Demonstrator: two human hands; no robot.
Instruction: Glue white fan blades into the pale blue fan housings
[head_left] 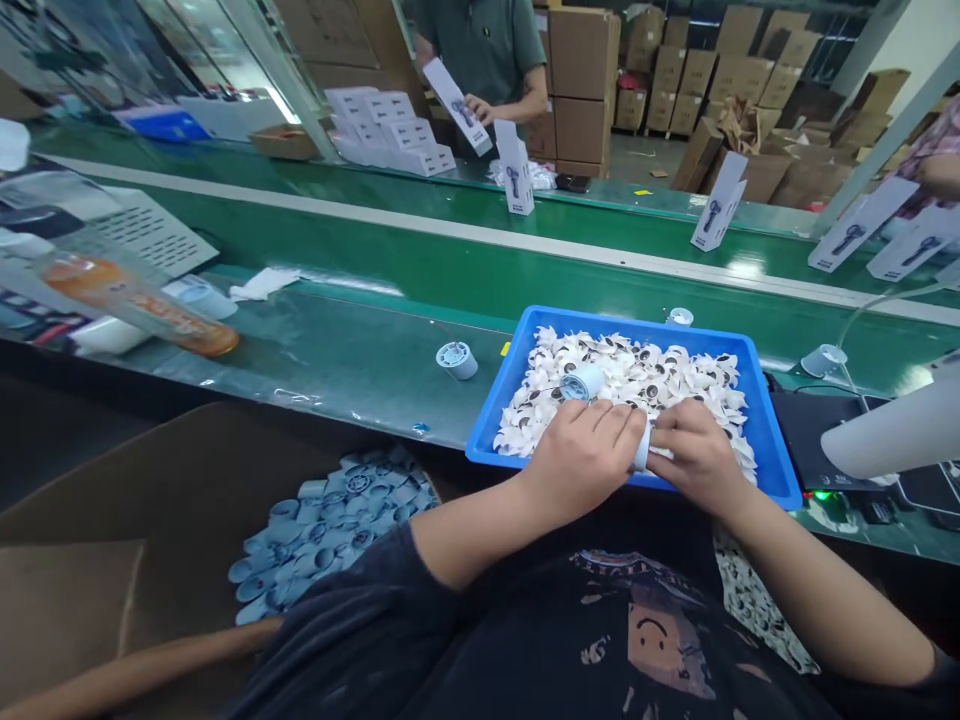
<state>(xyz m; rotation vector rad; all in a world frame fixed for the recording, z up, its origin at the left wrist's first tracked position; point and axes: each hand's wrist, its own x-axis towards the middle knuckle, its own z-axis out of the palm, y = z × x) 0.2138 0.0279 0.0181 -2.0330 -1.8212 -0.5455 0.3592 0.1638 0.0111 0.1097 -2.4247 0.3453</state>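
Over the near edge of a blue tray (772, 440), my left hand (585, 455) is wrapped round a pale blue cylindrical housing (643, 447). The fingers of my right hand (699, 458) are pinched together at the housing's right end; what they hold there is hidden. White fan impellers (675, 372) with dark centres fill the tray. On top of them, just beyond my left hand, lies another pale blue housing (582, 381). A third motor housing (457, 360), with thin wires, stands on the green bench left of the tray.
A carton (75, 590) with many pale blue housings (322, 530) sits below left. Right of the tray are a black device (806, 430) and a white tube (892, 435). An orange drink bottle (142, 305) lies left. Across the conveyor (420, 250), a person (487, 60) handles a white box (457, 107).
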